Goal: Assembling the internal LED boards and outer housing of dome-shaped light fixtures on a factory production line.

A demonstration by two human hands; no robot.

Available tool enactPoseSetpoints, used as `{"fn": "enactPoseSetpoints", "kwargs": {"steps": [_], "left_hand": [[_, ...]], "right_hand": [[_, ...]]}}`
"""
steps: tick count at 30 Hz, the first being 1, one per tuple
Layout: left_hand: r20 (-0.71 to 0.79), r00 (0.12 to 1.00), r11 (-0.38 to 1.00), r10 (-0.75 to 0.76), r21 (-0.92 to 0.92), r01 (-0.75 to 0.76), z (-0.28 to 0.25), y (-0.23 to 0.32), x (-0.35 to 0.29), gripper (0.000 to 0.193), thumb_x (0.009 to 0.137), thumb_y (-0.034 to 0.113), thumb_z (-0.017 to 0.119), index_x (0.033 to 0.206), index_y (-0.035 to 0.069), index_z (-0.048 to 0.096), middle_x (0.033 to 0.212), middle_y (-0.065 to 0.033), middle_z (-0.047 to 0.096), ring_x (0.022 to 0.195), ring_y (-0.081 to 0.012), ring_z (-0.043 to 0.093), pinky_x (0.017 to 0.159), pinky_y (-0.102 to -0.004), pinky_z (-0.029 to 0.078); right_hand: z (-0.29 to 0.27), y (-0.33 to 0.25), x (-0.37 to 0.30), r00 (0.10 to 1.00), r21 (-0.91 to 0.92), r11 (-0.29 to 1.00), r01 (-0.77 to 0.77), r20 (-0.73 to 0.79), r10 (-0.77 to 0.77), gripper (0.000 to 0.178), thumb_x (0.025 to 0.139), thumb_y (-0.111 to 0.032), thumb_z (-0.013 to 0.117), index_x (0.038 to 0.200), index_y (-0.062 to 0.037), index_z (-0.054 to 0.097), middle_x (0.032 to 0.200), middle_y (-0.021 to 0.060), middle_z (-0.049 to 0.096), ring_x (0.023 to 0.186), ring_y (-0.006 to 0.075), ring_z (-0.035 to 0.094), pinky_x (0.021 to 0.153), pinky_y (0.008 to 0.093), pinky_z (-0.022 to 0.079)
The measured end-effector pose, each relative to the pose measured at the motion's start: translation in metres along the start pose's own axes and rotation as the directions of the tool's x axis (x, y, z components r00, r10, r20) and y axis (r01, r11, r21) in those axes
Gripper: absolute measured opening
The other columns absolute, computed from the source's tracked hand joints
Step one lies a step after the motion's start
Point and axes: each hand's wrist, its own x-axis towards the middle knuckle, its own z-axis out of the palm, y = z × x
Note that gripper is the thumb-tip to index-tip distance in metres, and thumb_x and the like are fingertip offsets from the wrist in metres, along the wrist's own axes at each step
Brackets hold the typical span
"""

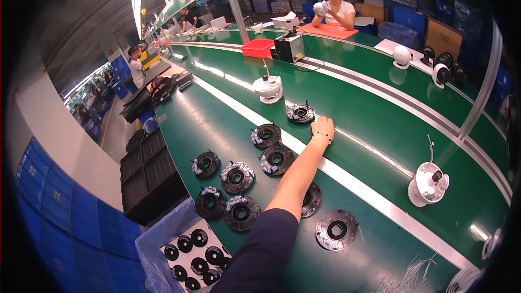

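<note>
My left hand (323,128) reaches out across the bench with curled fingers. It closes at the near right edge of a black round base (300,113) with a small circuit board and wires; the fingertips are partly hidden. This base is on the green conveyor, just past the white rail. Behind my forearm, another black base (311,201) is partly covered. Several similar bases lie to the left, among them one with a shiny silver face (236,178). A further silver-faced base (336,230) lies right of my sleeve. My right hand is out of view.
White rounded housings (267,90) with upright wires stand on the conveyor, one (427,187) at right. A lined box (157,258) of black rings sits lower left. Thin white strips (410,276) lie lower right. Beyond a red tray (257,49), a person holds a white part (321,8).
</note>
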Motion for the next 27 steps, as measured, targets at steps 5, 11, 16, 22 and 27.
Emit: {"fn": "enactPoseSetpoints", "kwargs": {"steps": [5, 11, 16, 22, 27], "left_hand": [[0.016, 1.000, 1.000, 0.007, -0.019, -0.007, -0.007, 0.007, -0.003, 0.025, 0.080, 0.018, 0.049, 0.104, 0.010, 0.052, 0.106, -0.0071, 0.051, 0.105, -0.0210, 0.047, 0.081, -0.0387, 0.041], [-0.380, 0.887, 0.965, 0.261, 0.080, -0.249, -0.014, -0.009, -0.005, 0.022, 0.072, 0.012, 0.054, 0.094, 0.008, 0.053, 0.110, -0.0105, 0.048, 0.109, -0.0240, 0.042, 0.087, -0.0409, 0.035], [-0.260, 0.962, 0.994, -0.083, 0.045, 0.097, -0.012, -0.016, -0.001, 0.059, 0.067, 0.019, 0.063, 0.119, 0.009, 0.039, 0.127, -0.0115, 0.034, 0.116, -0.0282, 0.033, 0.089, -0.0525, 0.030], [-0.205, 0.979, 0.995, 0.017, 0.102, 0.004, -0.010, -0.016, 0.002, 0.019, 0.079, 0.019, 0.051, 0.096, 0.011, 0.050, 0.093, -0.0064, 0.056, 0.090, -0.0238, 0.057, 0.075, -0.0409, 0.040], [-0.154, 0.985, 0.989, 0.072, -0.116, -0.090, -0.014, -0.013, -0.003, 0.033, 0.070, 0.014, 0.062, 0.098, 0.006, 0.046, 0.098, -0.0131, 0.051, 0.086, -0.0291, 0.057, 0.074, -0.0423, 0.044]], "right_hand": [[0.002, 0.001, 0.001, 0.999, 0.035, 0.999, 0.035, 0.019, -0.035, 0.030, 0.079, -0.013, 0.052, 0.106, -0.0009, 0.046, 0.093, 0.0151, 0.049, 0.078, 0.0249, 0.047, 0.068, 0.0380, 0.040], [0.000, 0.001, 0.001, 0.999, 0.042, 0.999, 0.020, 0.026, -0.021, 0.026, 0.080, -0.012, 0.052, 0.104, -0.0038, 0.047, 0.095, 0.0147, 0.050, 0.080, 0.0250, 0.047, 0.069, 0.0384, 0.040], [0.001, -0.002, 0.002, 1.000, 0.030, 1.000, -0.010, 0.028, 0.010, 0.024, 0.080, -0.011, 0.051, 0.103, -0.0059, 0.049, 0.096, 0.0136, 0.050, 0.080, 0.0245, 0.047, 0.068, 0.0379, 0.040], [0.004, -0.002, 0.002, 0.999, 0.035, 0.999, 0.012, 0.042, -0.013, 0.026, 0.080, -0.012, 0.051, 0.105, -0.0056, 0.048, 0.093, 0.0133, 0.050, 0.079, 0.0236, 0.047, 0.068, 0.0371, 0.039], [0.006, -0.002, 0.001, 1.000, 0.033, 0.999, -0.014, 0.018, 0.013, 0.027, 0.080, -0.012, 0.051, 0.106, -0.0052, 0.047, 0.092, 0.0130, 0.050, 0.078, 0.0234, 0.046, 0.069, 0.0367, 0.039]]}}
